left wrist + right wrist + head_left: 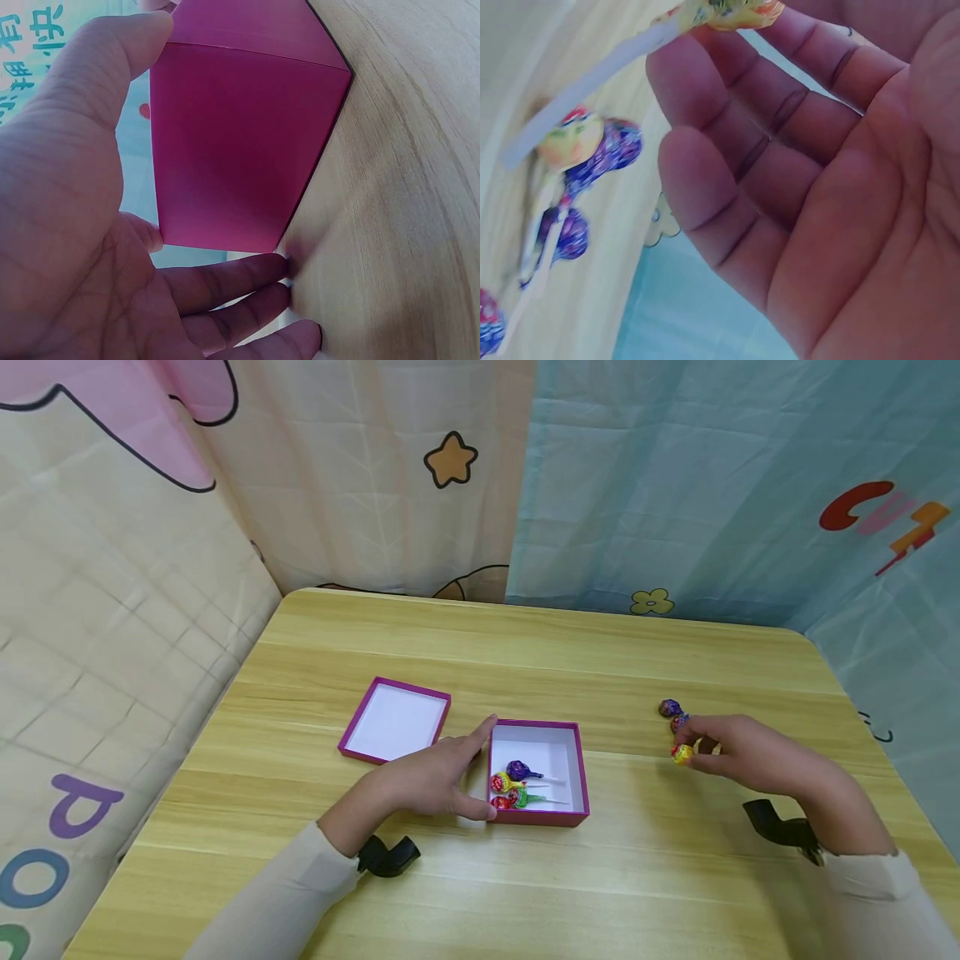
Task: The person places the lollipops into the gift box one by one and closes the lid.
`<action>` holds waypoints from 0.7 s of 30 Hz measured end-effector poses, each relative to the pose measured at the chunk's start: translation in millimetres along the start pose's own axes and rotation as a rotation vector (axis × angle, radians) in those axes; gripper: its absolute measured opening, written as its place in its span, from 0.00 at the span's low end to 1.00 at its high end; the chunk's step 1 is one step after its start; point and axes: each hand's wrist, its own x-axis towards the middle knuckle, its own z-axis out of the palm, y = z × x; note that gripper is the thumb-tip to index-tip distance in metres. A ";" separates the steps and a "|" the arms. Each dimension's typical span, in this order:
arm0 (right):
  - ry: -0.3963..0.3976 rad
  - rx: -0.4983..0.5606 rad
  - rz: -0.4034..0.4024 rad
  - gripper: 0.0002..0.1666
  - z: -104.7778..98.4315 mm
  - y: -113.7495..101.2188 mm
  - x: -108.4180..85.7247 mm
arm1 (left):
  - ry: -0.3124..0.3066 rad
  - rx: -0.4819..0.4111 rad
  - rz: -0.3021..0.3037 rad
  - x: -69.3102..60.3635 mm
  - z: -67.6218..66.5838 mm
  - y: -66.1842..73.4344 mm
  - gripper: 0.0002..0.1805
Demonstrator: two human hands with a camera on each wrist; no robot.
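Note:
My left hand (pixel 431 777) spans the left side of a magenta box (pixel 583 777), thumb at the near corner and index finger at the far one. In the left wrist view the box's magenta side (pixel 240 142) stands between them, the other fingers (pixel 240 285) stretched out below. Inside the box lie a purple lollipop (pixel 519 770), a yellow one (pixel 504 783) and others in green and red. At the right, my right hand (pixel 750 756) pinches a yellow lollipop (pixel 682 754); its white stick (pixel 592 94) shows in the right wrist view.
Just beyond the right hand lie purple lollipops (pixel 670 708) on the wooden table (pixel 525 893); the right wrist view also shows a yellowish one (pixel 574 142) among them. Left of the box rests its white-lined lid (pixel 397 722). Printed curtains (pixel 360 468) hang behind the table.

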 end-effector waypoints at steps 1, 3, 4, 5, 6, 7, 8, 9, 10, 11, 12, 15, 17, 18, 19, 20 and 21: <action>-0.002 0.002 -0.009 0.09 -1.0 -2.5 1.1 | 0.000 0.000 0.000 0.0 0.0 0.0 0.67; -0.006 0.001 -0.030 0.09 -2.8 -6.8 3.8 | 0.000 0.001 0.000 -0.1 -0.1 0.1 0.67; -0.009 0.000 -0.042 0.09 -3.5 -8.9 5.2 | 0.000 0.001 0.000 -0.2 -0.2 0.3 0.67; -0.011 -0.001 -0.042 0.09 -4.3 -11.2 6.6 | 0.000 0.000 0.000 -0.4 -0.3 0.4 0.67; -0.015 -0.004 -0.053 0.09 -5.3 -13.2 7.9 | -0.001 -0.001 0.001 -0.5 -0.4 0.5 0.67; -0.020 -0.009 -0.065 0.09 -6.2 -14.9 9.5 | -0.002 -0.003 0.000 -0.6 -0.6 0.7 0.67; -0.026 -0.015 -0.079 0.09 -7.0 -16.3 11.2 | -0.002 -0.005 0.001 -0.6 -0.8 0.7 0.67; -0.032 -0.024 -0.088 0.09 -7.9 -18.1 13.0 | -0.003 -0.005 0.002 -0.6 -0.8 0.6 0.67; -0.040 -0.030 -0.089 0.09 -8.5 -19.8 14.9 | -0.004 -0.006 0.003 -0.5 -0.7 0.4 0.67; -0.051 -0.033 -0.087 0.09 -9.5 -21.7 16.8 | -0.005 -0.005 0.004 -0.3 -0.7 0.2 0.67; -0.063 -0.036 -0.089 0.09 -10.6 -23.8 18.9 | -0.005 -0.003 0.007 -0.1 -0.7 -0.1 0.67; -0.090 -0.039 -0.095 0.09 -14.3 -30.8 24.9 | -0.008 0.004 0.008 0.6 -0.2 -0.9 0.67; -0.109 -0.027 -0.105 0.08 -17.2 -36.0 28.5 | -0.011 0.008 0.006 0.6 -0.3 -0.8 0.68; -0.115 -0.026 -0.117 0.07 -18.2 -38.4 30.5 | -0.011 0.007 0.005 0.4 -0.4 -0.6 0.68; -0.122 -0.026 -0.130 0.07 -19.1 -40.9 32.6 | -0.011 0.006 0.003 0.3 -0.4 -0.5 0.68; -0.130 -0.029 -0.139 0.07 -19.8 -43.1 35.2 | -0.010 0.004 0.003 0.1 -0.5 -0.3 0.68; -0.140 -0.033 -0.142 0.07 -20.2 -45.8 37.8 | -0.010 0.002 0.002 -0.3 -0.7 0.1 0.68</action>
